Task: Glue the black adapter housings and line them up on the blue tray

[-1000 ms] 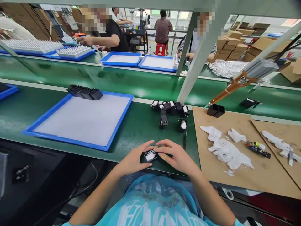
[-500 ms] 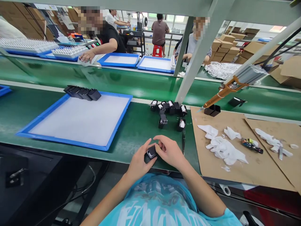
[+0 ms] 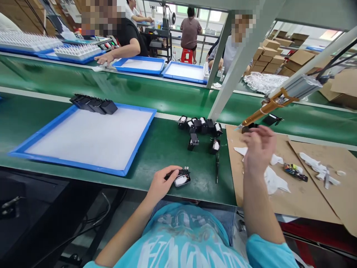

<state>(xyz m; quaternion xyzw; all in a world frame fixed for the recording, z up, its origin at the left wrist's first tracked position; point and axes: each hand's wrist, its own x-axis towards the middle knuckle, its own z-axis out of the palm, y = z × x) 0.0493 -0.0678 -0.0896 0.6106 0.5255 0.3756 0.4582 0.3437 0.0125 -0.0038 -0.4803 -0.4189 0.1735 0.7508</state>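
My left hand [image 3: 161, 181] is closed round a small black part with a white face [image 3: 181, 178], which rests on the green bench near the front edge. My right hand [image 3: 258, 147] is raised over the brown cardboard sheet [image 3: 304, 197], just below the tip of the hanging orange tool [image 3: 263, 110]. Its fingers are blurred and I see nothing in them. A cluster of several like black parts [image 3: 201, 126] lies further back on the bench. Thin tweezers [image 3: 216, 167] lie right of the held part.
A blue-rimmed white tray [image 3: 86, 136] sits left, with a row of black parts [image 3: 93, 104] on its far edge. White wipes [image 3: 272, 178] and a small coloured tool [image 3: 295, 172] lie on the cardboard. A slanted grey frame post [image 3: 231, 74] rises behind. People work across the conveyor.
My right hand let go of the black part and swung up and right toward the hanging orange tool. My left hand keeps the part, now set lower on the bench.
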